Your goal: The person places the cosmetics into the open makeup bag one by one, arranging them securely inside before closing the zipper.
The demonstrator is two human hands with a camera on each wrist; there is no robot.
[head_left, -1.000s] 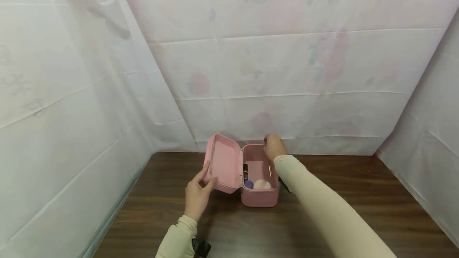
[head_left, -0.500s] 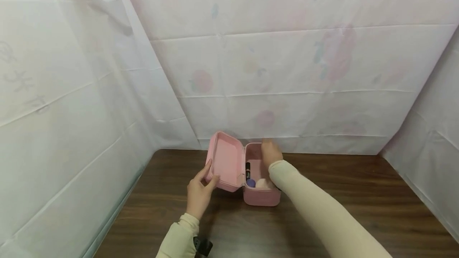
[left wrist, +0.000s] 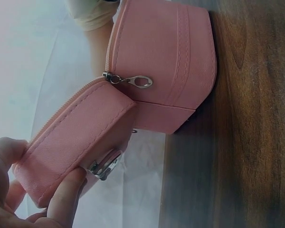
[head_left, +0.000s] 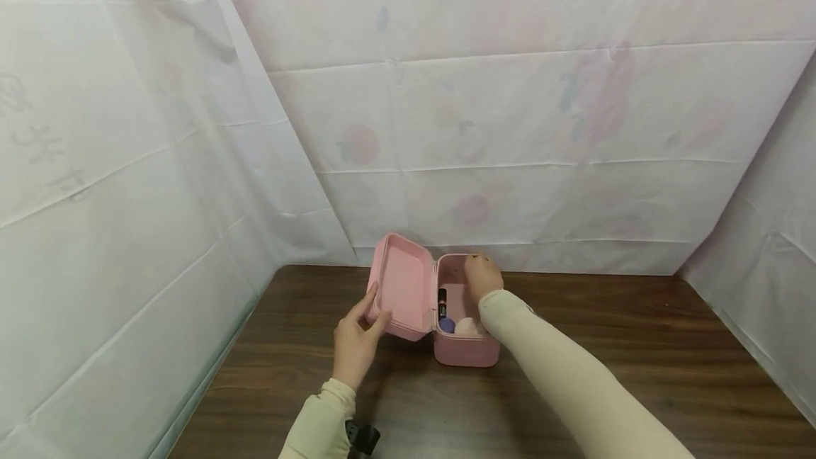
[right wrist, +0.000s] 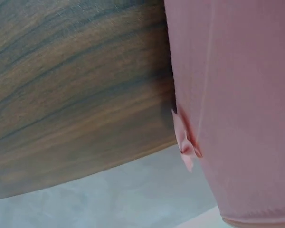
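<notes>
Just below the centre of the head view, a pink case [head_left: 462, 349] stands open on the wooden table [head_left: 605, 346], its lid [head_left: 401, 285] tilted up to the left. The left hand [head_left: 353, 346] pinches the lid's near edge between thumb and fingers, wrist bent upward. The right hand [head_left: 482, 276] reaches over the case's open top, arm stretched from the lower right; whether its fingers grip anything cannot be told.

Both arms wear long, close-fitting sleeves of pale cream cloth, plain and without print, ending in a snug cuff at each wrist. The left hand [head_left: 354, 344] and right hand [head_left: 482, 277] are bare: no gloves or rings show. A small black device is strapped beneath the left wrist, just behind the cuff.
</notes>
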